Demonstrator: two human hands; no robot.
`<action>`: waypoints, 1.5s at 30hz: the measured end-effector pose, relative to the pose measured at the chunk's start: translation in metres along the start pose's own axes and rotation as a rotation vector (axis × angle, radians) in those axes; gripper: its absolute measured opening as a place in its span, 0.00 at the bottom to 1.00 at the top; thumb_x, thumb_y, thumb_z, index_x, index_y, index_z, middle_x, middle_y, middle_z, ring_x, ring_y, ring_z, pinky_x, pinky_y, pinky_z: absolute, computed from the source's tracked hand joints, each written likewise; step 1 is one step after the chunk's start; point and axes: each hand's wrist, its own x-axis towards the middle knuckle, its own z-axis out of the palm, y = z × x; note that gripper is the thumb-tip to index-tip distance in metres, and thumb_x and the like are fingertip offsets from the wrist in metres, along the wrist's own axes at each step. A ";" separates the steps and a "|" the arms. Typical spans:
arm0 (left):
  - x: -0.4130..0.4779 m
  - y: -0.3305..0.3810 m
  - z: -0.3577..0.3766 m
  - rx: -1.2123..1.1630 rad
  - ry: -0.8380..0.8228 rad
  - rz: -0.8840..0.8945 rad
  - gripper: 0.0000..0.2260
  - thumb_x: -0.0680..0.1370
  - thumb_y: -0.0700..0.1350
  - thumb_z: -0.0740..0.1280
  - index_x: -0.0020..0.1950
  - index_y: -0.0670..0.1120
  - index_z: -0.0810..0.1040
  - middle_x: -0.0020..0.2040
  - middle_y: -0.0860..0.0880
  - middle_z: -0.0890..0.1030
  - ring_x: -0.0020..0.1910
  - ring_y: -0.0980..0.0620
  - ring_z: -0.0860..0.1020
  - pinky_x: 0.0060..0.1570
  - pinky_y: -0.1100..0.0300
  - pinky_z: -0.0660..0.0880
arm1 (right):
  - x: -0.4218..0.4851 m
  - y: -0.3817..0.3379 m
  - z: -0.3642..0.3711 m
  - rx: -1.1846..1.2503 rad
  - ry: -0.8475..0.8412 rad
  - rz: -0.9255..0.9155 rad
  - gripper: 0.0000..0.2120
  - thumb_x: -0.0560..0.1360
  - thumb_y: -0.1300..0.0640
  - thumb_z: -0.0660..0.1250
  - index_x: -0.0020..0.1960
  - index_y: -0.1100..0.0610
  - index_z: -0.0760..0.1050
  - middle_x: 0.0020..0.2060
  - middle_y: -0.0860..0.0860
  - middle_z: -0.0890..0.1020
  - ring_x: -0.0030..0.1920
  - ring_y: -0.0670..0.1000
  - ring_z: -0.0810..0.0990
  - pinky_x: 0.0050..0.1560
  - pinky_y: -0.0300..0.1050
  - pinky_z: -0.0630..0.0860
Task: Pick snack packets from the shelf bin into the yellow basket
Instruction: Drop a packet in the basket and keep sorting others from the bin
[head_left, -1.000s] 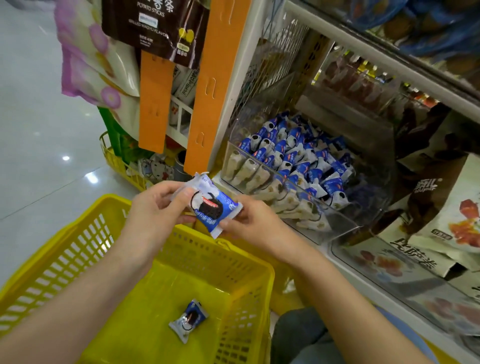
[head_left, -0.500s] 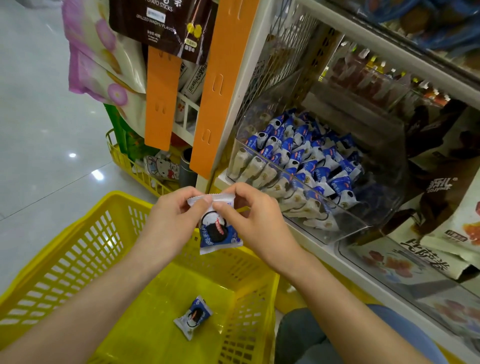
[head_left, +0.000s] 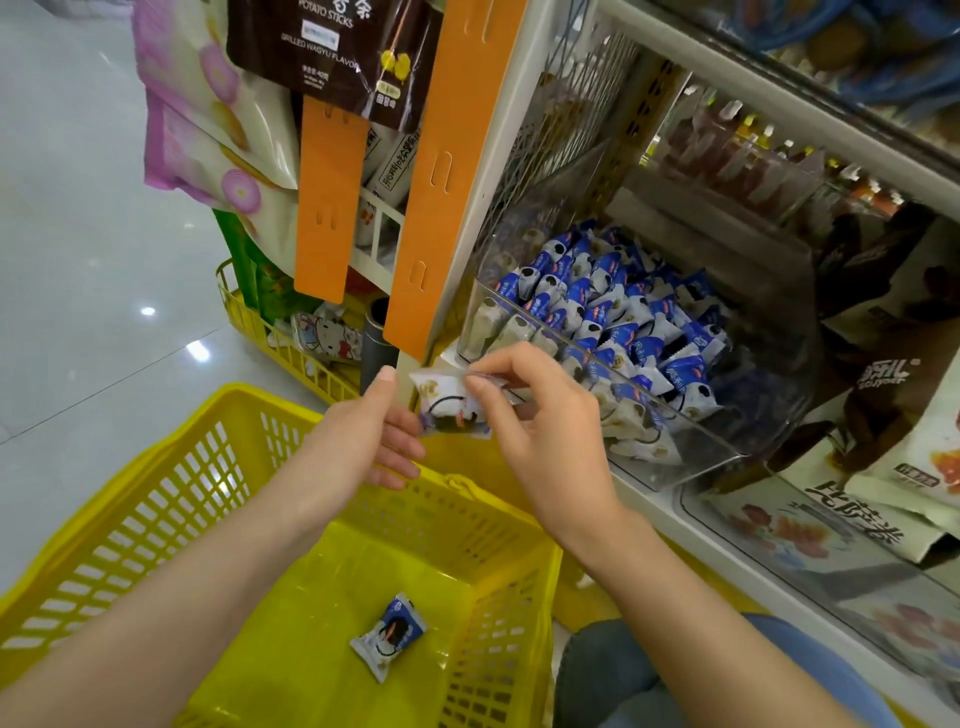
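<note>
The packet (head_left: 451, 408) hangs between the two hands, above the far rim of the basket (head_left: 171, 499) and just in front of the near left corner of the bin (head_left: 691, 447). The right hand (head_left: 540, 431) pinches the packet's crimped top edge between thumb and forefinger, its other fingers curled behind. The left hand (head_left: 371, 441) is at the packet's left side with its fingers nearly straight. Their tips lie against the lower left of the packet and the thumb stands up just beside the top corner without pressing on it, so this hand holds nothing. The packet is white and blue with a dark round picture, hangs roughly upright, and is a little blurred. A second packet (head_left: 388, 636) of the same kind lies flat on the basket's floor, near the middle, well below the hands and apart from both. The bin is clear plastic and sits on the shelf (head_left: 727, 561), tilted toward the person. A heap of packets (head_left: 618, 317) fills it from the back down to the front wall, just right of the right hand. Larger snack bags (head_left: 935, 462) stand to the right of the bin. An orange strip (head_left: 447, 182) hangs down the shelf's end post, above the left hand, with a brown bag (head_left: 332, 52) hung beside it. A smaller yellow basket (head_left: 291, 348) sits on the pale floor (head_left: 78, 260) behind the strip. The person's knee (head_left: 623, 675), in blue cloth, shows at the bottom, right of the basket.
</note>
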 end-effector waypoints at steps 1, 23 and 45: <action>-0.002 0.001 -0.001 -0.062 -0.062 -0.043 0.25 0.80 0.58 0.48 0.41 0.43 0.76 0.35 0.44 0.81 0.32 0.48 0.80 0.29 0.61 0.77 | 0.000 0.001 -0.001 0.015 -0.027 -0.025 0.02 0.75 0.59 0.66 0.46 0.57 0.77 0.42 0.47 0.79 0.45 0.42 0.77 0.43 0.38 0.76; -0.011 -0.016 0.010 0.317 0.127 0.647 0.12 0.76 0.41 0.65 0.57 0.52 0.70 0.53 0.56 0.76 0.51 0.64 0.74 0.48 0.71 0.72 | -0.004 0.002 0.013 0.566 -0.273 0.638 0.06 0.78 0.60 0.61 0.43 0.57 0.68 0.40 0.52 0.77 0.32 0.41 0.80 0.32 0.38 0.80; -0.005 -0.013 0.008 0.099 0.098 0.499 0.05 0.79 0.41 0.60 0.46 0.49 0.72 0.42 0.48 0.83 0.43 0.49 0.81 0.45 0.54 0.79 | 0.001 0.009 0.011 0.618 -0.372 0.572 0.03 0.80 0.58 0.56 0.50 0.53 0.68 0.43 0.50 0.80 0.38 0.41 0.80 0.38 0.36 0.78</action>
